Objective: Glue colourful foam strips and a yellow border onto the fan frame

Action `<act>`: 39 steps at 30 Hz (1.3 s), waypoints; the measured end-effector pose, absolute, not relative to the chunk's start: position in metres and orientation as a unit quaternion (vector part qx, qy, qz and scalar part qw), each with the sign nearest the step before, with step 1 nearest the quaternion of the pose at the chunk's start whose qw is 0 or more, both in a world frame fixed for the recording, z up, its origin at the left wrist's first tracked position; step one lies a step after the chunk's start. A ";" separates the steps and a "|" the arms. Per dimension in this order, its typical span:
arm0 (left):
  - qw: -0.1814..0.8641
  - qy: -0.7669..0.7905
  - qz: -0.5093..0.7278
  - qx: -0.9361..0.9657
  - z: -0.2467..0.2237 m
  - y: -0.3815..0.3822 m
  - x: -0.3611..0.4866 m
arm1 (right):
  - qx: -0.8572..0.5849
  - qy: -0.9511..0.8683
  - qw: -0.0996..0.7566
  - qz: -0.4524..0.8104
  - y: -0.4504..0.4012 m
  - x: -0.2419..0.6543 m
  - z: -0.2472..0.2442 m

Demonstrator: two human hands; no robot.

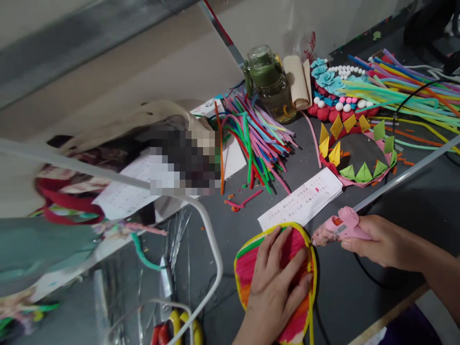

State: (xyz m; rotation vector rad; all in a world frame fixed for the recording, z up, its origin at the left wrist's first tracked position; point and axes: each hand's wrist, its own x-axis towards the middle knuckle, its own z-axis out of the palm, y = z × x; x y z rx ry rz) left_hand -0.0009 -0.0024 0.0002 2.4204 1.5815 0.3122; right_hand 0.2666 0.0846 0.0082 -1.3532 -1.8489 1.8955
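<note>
My left hand (276, 282) lies with fingers spread on a flat red, pink and orange piece (247, 273), pressing it to the dark table. A yellow pipe cleaner (312, 287) runs along the edge of this piece, and its loose end hangs down past the lower right. My right hand (384, 242) is wrapped round a pink hot glue gun (347, 227) with a clear glue stick (406, 172) standing out of its back. The nozzle, crusted with residue, is at the piece's upper right edge, close to the yellow pipe cleaner.
Behind lie a handwritten paper strip (302, 199), a spiky paper crown (362, 173) and a pile of coloured pipe cleaners (258, 139). A green bottle (269, 86) stands farther back. Left are a white curved tube (212, 239) and scissors with yellow handles (176, 326). A black cord (373, 278) trails right.
</note>
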 end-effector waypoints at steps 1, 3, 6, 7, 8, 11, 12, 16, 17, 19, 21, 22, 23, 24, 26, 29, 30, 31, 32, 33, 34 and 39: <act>0.118 0.541 0.107 0.826 0.000 -0.003 -0.001 | -0.451 -0.610 0.082 0.647 0.085 0.266 0.008; 0.122 0.541 0.106 0.825 0.001 -0.003 0.000 | -0.454 -0.587 0.076 0.666 0.084 0.265 0.009; 0.128 0.540 0.109 0.825 0.001 -0.003 0.001 | -0.472 -0.557 0.077 0.679 0.079 0.264 0.009; 0.129 0.539 0.111 0.825 0.001 -0.002 0.002 | -0.475 -0.548 0.083 0.683 0.077 0.265 0.008; 0.128 0.537 0.114 0.826 0.000 -0.001 0.002 | -0.476 -0.539 0.093 0.689 0.075 0.265 0.007; 0.121 0.532 0.125 0.829 -0.003 0.001 0.002 | -0.474 -0.496 0.131 0.716 0.068 0.268 -0.001; 0.119 0.532 0.126 0.829 -0.004 0.002 0.003 | -0.473 -0.479 0.151 0.724 0.066 0.269 -0.003; 0.118 0.538 0.122 0.826 -0.005 0.003 0.006 | -0.504 -0.406 0.261 0.716 0.065 0.267 -0.002; 0.119 0.539 0.121 0.825 -0.005 0.003 0.008 | -0.511 -0.394 0.289 0.707 0.066 0.264 0.000; 0.121 0.544 0.124 0.821 -0.003 0.002 0.010 | -0.514 -0.385 0.339 0.687 0.069 0.256 0.002; 0.120 0.548 0.132 0.817 -0.003 0.000 0.013 | -0.514 -0.395 0.375 0.663 0.073 0.246 0.001; 0.118 0.549 0.137 0.816 -0.003 0.000 0.013 | -0.521 -0.405 0.384 0.646 0.076 0.241 -0.001; 0.116 0.548 0.142 0.816 -0.003 0.000 0.014 | -0.526 -0.416 0.387 0.633 0.078 0.237 -0.003; 0.113 0.547 0.148 0.816 -0.003 -0.001 0.014 | -0.531 -0.428 0.388 0.620 0.080 0.233 -0.005; 0.109 0.545 0.158 0.817 -0.004 -0.001 0.015 | -0.544 -0.455 0.395 0.584 0.081 0.230 -0.010; 0.107 0.540 0.161 0.819 -0.005 0.000 0.015 | -0.578 -0.501 0.425 0.485 0.073 0.230 -0.016; 0.105 0.539 0.162 0.820 -0.005 0.000 0.015 | -0.588 -0.525 0.439 0.432 0.066 0.230 -0.018; 0.103 0.538 0.164 0.821 -0.005 0.000 0.015 | -0.591 -0.552 0.451 0.377 0.059 0.229 -0.020; 0.100 0.537 0.166 0.821 -0.005 -0.001 0.014 | -0.587 -0.596 0.459 0.299 0.050 0.228 -0.022; 0.098 0.535 0.169 0.822 -0.005 -0.001 0.014 | -0.568 -0.645 0.459 0.222 0.041 0.226 -0.024; 0.097 0.534 0.171 0.822 -0.005 -0.001 0.014 | -0.542 -0.690 0.451 0.162 0.033 0.223 -0.027; 0.086 0.525 0.184 0.827 -0.006 -0.001 0.013 | -0.413 -0.820 0.387 0.088 0.004 0.206 -0.033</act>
